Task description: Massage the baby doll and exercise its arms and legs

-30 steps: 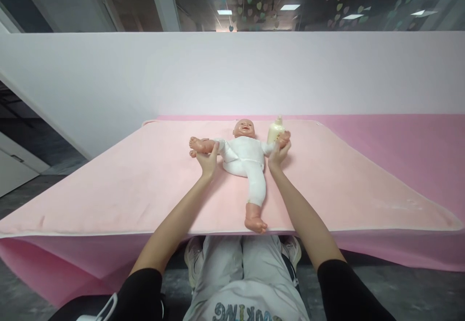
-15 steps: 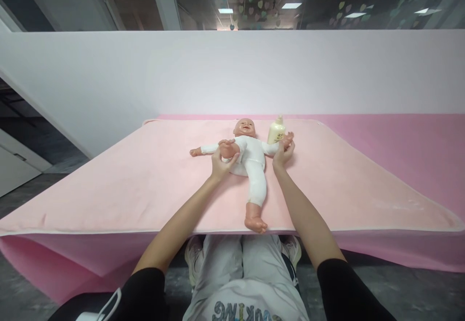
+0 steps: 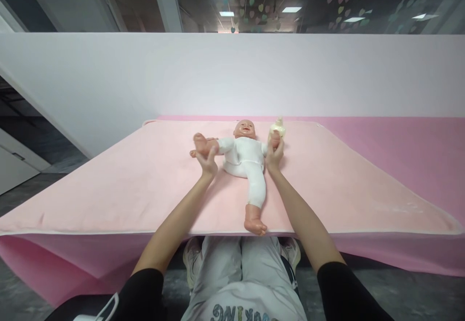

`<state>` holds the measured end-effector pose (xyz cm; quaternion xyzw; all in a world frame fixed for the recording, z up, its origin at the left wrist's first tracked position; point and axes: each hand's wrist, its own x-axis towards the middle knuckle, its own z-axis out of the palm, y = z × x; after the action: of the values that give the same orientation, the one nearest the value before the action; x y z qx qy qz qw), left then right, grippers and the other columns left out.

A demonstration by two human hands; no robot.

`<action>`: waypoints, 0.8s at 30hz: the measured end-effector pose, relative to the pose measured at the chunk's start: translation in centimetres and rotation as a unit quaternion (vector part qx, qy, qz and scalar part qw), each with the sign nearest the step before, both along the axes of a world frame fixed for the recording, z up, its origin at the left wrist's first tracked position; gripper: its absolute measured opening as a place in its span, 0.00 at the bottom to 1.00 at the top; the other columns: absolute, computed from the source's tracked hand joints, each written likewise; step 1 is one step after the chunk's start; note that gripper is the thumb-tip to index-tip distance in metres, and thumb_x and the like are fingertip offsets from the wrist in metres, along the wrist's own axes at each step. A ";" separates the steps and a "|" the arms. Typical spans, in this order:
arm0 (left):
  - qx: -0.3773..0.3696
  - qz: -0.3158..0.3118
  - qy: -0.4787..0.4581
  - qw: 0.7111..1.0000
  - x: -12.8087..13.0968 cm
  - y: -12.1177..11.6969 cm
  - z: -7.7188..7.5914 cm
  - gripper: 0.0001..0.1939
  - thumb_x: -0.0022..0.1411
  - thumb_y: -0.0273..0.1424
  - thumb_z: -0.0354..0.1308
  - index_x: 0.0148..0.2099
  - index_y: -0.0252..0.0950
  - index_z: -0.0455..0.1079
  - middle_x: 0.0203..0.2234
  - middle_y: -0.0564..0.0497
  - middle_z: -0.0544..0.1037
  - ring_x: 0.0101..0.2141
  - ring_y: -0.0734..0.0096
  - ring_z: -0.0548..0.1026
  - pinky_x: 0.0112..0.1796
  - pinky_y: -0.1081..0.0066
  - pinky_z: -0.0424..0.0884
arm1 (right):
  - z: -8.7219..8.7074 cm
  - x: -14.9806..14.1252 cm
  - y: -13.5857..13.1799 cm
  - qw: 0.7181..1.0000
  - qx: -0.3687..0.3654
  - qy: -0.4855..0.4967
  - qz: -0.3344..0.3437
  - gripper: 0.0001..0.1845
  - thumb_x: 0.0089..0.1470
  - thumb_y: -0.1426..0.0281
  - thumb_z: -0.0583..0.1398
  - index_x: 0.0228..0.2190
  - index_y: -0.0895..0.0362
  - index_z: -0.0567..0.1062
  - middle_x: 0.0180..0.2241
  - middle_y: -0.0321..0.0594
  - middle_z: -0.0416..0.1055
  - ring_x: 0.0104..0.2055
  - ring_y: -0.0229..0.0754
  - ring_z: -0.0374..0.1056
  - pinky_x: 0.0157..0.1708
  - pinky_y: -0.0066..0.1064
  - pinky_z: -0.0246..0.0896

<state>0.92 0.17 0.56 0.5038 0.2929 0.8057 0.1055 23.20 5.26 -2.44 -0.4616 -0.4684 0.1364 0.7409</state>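
Observation:
A baby doll [image 3: 247, 152] with a white cloth body lies face up, its head toward the wall. My left hand [image 3: 209, 163] is closed around the lower part of one doll leg [image 3: 204, 144], which is raised and swung out to the left over the doll's arm on that side. In my right hand [image 3: 274, 158] is the doll's other arm, gripped near its small hand [image 3: 275, 138]. The second doll leg [image 3: 256, 185] lies straight toward me, its foot near the table edge. Just behind my right hand stands a pale yellow pump bottle [image 3: 279, 124], partly covered by the doll's hand.
A light pink mat [image 3: 119, 180] with a white border covers the table, over a darker pink cloth [image 3: 410, 151]. A white wall [image 3: 232, 73] closes off the far side. The table's front edge runs just above my legs.
My left hand has moved left, swinging the doll's leg outward. My right hand has shifted inward with the doll's arm, which now covers more of the bottle.

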 end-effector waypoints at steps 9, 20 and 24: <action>0.040 0.114 -0.012 0.993 -2.1 -0.3 1.1 0.25 0.58 0.53 0.55 0.39 0.34 0.70 0.32 0.47 0.75 0.35 0.60 0.77 0.41 0.54 0.74 | -0.6 3.4 2.1 0.945 -0.143 0.250 -0.158 0.26 0.58 0.68 0.46 0.56 0.61 0.62 0.63 0.56 0.59 0.64 0.44 0.60 0.60 0.37 0.60; -0.155 -0.109 0.130 0.973 3.3 0.0 -2.1 0.29 0.54 0.42 0.65 0.54 0.33 0.69 0.54 0.37 0.74 0.54 0.55 0.74 0.55 0.55 0.70 | -0.3 -0.8 0.6 0.941 -0.055 -0.322 0.085 0.26 0.49 0.70 0.61 0.51 0.56 0.74 0.44 0.48 0.75 0.49 0.50 0.68 0.55 0.45 0.61; -0.139 -0.083 0.118 0.980 3.7 -0.3 -2.0 0.27 0.55 0.42 0.65 0.53 0.34 0.69 0.52 0.38 0.76 0.54 0.55 0.74 0.55 0.54 0.69 | -0.4 -0.8 0.3 0.951 -0.040 -0.299 0.066 0.27 0.51 0.68 0.60 0.54 0.57 0.72 0.47 0.49 0.74 0.50 0.50 0.68 0.55 0.44 0.61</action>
<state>4.65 -0.16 -1.49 0.5985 0.3696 0.6804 0.2055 22.43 5.60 -2.83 -0.4784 -0.6920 0.0588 0.5374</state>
